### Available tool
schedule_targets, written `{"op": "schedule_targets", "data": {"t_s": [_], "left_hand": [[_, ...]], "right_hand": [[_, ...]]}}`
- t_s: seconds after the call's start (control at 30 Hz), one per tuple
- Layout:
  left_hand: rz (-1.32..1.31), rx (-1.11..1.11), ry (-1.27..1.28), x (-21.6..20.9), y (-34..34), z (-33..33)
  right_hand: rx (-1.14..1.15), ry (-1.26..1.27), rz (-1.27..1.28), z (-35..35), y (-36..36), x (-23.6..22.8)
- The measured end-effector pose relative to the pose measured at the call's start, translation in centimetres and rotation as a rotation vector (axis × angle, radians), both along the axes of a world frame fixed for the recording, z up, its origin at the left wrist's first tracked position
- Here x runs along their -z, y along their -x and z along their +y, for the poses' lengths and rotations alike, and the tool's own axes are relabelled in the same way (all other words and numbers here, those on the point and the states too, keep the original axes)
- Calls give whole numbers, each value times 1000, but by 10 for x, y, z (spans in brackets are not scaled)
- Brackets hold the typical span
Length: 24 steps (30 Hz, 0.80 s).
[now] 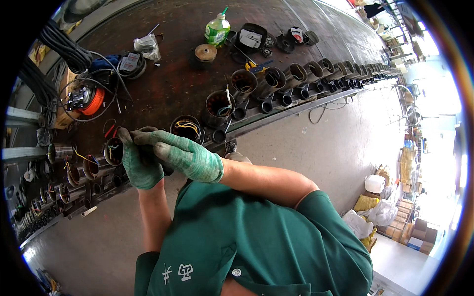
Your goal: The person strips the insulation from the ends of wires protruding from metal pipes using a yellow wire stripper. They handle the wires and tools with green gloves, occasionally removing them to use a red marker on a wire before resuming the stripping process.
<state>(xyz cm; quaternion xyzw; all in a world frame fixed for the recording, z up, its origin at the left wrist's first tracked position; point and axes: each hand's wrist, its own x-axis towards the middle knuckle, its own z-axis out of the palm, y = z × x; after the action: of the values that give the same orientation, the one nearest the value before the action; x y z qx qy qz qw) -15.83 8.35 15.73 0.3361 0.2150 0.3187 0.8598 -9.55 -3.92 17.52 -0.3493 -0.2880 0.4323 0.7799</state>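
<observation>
Both my hands wear green knit gloves and are pressed together at the bench edge. My left hand (139, 167) is curled around a dark cylinder (167, 170) that the gloves mostly hide. My right hand (185, 155) lies across the left one and grips the same piece from above. Just beyond my fingers stands a metal stator tube (112, 151) with coloured wires in its mouth. Another tube with yellow wires (186, 127) stands to its right.
A long row of similar metal tubes (269, 79) runs along the dark workbench (173, 79) edge. On the bench are a green bottle (217, 29), a tape roll (205, 53), an orange wire coil (91, 101) and black cables (61, 47). Concrete floor (335, 143) lies to the right, with boxes and bags (375, 207).
</observation>
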Motion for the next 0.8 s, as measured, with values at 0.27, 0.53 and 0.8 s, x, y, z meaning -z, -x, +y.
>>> {"op": "schedule_targets", "data": {"t_s": [0.27,0.53,0.8], "left_hand": [[240,79,-74,-3,6,50],[225,172,-304,-13,6,35],[344,175,-412,-10,-9,45]], "right_hand": [[-146,44,-312,-9,0,1],[-145,-51,239,-14,3,1],[104,69,372,-3,9,-12]]}}
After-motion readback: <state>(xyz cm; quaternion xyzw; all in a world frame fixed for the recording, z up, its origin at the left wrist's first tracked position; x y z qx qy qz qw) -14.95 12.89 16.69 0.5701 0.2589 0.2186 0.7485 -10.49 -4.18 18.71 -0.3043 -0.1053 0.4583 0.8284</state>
